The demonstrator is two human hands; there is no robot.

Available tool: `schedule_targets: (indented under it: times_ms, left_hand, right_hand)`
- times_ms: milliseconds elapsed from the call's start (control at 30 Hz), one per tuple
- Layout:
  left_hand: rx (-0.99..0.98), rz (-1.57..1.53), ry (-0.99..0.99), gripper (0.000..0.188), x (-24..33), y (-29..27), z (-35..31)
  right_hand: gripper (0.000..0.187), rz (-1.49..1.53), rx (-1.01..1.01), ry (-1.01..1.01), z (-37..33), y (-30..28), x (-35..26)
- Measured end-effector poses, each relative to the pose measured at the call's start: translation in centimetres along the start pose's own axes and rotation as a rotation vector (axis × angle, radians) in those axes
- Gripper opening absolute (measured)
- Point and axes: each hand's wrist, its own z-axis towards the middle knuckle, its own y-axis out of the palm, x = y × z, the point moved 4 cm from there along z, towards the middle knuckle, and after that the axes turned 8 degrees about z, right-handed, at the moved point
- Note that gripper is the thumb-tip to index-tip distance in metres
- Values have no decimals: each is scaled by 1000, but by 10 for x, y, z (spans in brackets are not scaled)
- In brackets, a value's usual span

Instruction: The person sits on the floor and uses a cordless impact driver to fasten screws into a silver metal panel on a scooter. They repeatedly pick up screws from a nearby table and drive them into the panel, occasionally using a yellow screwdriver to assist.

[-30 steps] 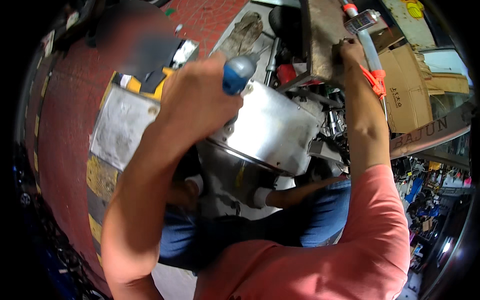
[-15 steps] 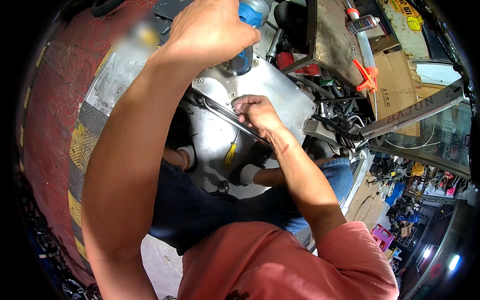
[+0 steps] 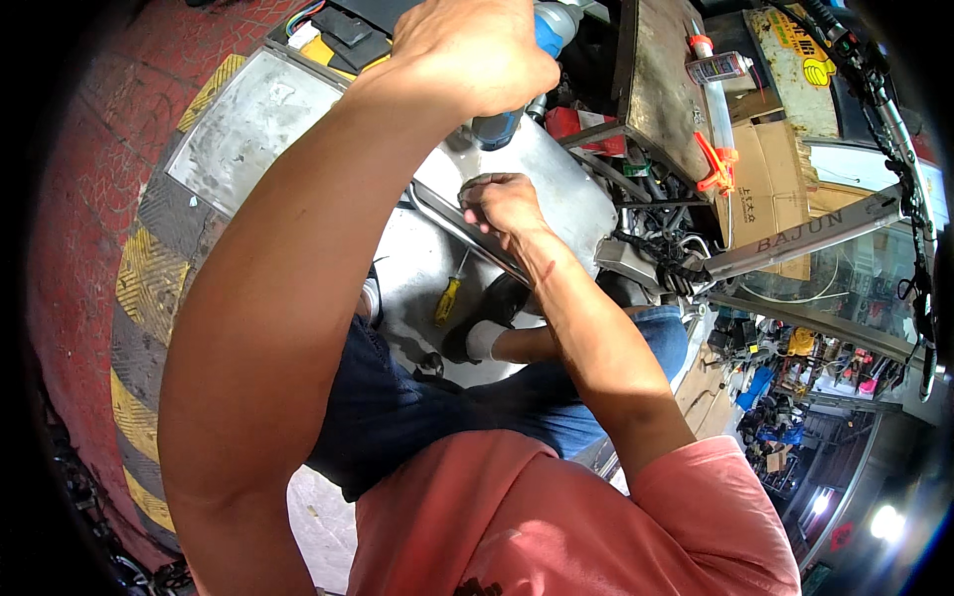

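Note:
My left hand (image 3: 462,60) reaches to the top of the view, its fingers wrapped round a blue power drill (image 3: 497,129). The drill's lower end hangs over a bare metal panel (image 3: 566,184); its tip is out of sight. Lower down, my right hand (image 3: 507,206) is closed near the panel's edge, beside a bent metal tube (image 3: 452,226). Its fingertips are curled together, and whatever they pinch is too small or hidden to name. A screwdriver with a yellow handle (image 3: 447,301) lies on the metal footboard (image 3: 407,263) between my feet.
A worn metal cabinet (image 3: 664,99) stands at the upper right, with a spray can (image 3: 718,68) and an orange-tipped tube tool (image 3: 715,164) on it. A silver frame arm (image 3: 805,241) juts out at the right. A scuffed plate (image 3: 253,129) lies at the upper left.
The whole view has shifted a little. My left hand with the drill appears slightly farther right; my right hand stays closed near the panel's edge.

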Motion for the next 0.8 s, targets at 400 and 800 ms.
schedule_targets:
  times_ms: [400,800]
  left_hand:
    - [-25,-6,4,27,9,-8,-6]
    - [-15,7,-14,28,10,-5,-7]
  right_hand:
    - [7,-55,227,-117,0,5,11]
    - [5,23,195,-262,-6,5,20]
